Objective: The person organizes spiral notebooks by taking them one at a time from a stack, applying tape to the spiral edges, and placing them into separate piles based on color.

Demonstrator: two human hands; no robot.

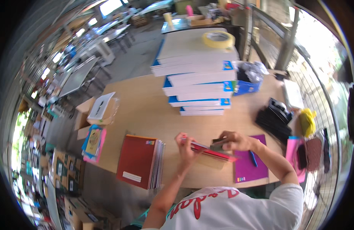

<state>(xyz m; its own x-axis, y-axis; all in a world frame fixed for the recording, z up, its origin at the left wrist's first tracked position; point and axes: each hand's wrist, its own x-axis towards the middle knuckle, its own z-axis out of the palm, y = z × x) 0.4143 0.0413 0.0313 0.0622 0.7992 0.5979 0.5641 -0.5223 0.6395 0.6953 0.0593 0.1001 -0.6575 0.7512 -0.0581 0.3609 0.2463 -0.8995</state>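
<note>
My left hand grips the left end of a thin red book or folder held edge-on above the wooden table. My right hand pinches a small dark object, which looks like a clip or stapler, on the top edge of that red book. A purple notebook with a blue pen on it lies under my right forearm. To the left rests a stack of red spiral notebooks.
A tall stack of white and blue books stands at the table's far side with a roll of tape on top. A blue bin, black items, a yellow object and pink items sit right. Cardboard boxes lie left.
</note>
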